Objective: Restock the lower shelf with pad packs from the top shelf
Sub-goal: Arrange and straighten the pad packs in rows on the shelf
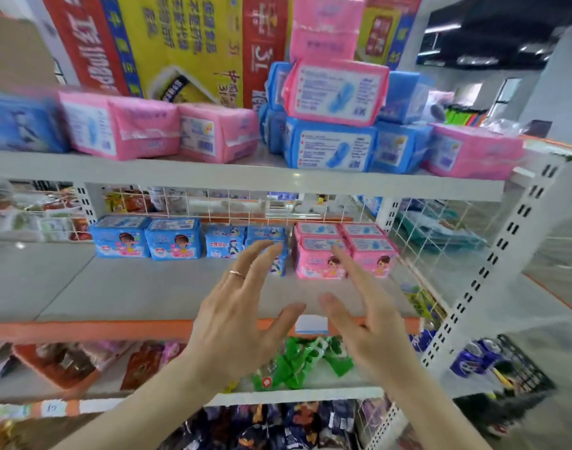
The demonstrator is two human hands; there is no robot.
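Observation:
The top shelf (213, 177) carries loose pink and blue pad packs: a pink pack (336, 90) lies on a blue pack (330, 146) at the middle right, and more pink packs (122, 128) lie to the left. On the lower shelf (131, 293) a row of blue packs (148, 238) and pink packs (346, 248) stands at the back. My left hand (242, 316) and my right hand (365, 316) hover side by side over that shelf's front edge, fingers spread, holding nothing.
Large red and yellow cartons (187, 43) stand behind the top-shelf packs. A white perforated upright (492, 254) and a wire mesh panel (434, 235) close the right side. Green packets (297, 362) and snack bags fill the shelves below.

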